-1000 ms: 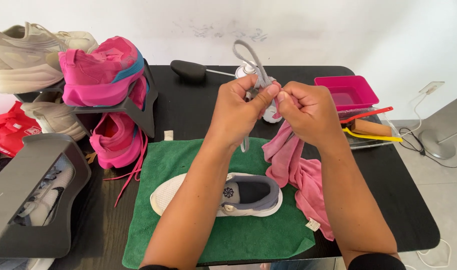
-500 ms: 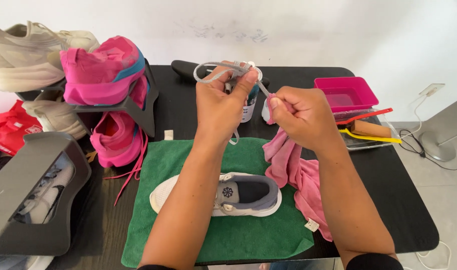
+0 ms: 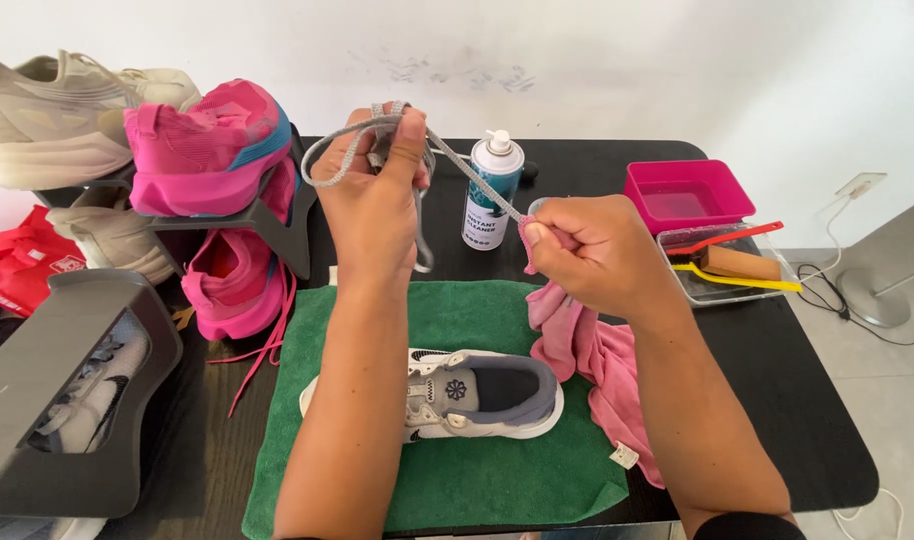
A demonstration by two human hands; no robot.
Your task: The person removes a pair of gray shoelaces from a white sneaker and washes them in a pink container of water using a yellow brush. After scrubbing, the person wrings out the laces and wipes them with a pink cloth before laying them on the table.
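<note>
So there's a big black worktop (image 3: pixel 737 380) with a green towel (image 3: pixel 477 470) spread over the near middle of it, and a grey and white sneaker (image 3: pixel 447 395) lying on that towel, laces out. Off to the left sits a dark shoe rack (image 3: pixel 267 225) loaded with pink sneakers (image 3: pixel 207 145) and beige ones (image 3: pixel 67 110), one more pink shoe (image 3: pixel 237 275) underneath with its pink lace trailing onto the worktop. A pink cloth (image 3: pixel 597 365) hangs from the person's right hand down onto the towel's right edge. Further back on the right is a pink tub (image 3: pixel 687 195) and just beside it a clear tray (image 3: pixel 717 275) with brushes in it, and a white and teal spray can (image 3: pixel 492 190) stands upright behind the towel. The left hand (image 3: pixel 372 205) is raised above the towel with its fingers closed round a loop of grey shoelace (image 3: pixel 457 160). The lace runs taut down to the right hand (image 3: pixel 592 255), whose fingers pinch it through the bunched cloth.
</note>
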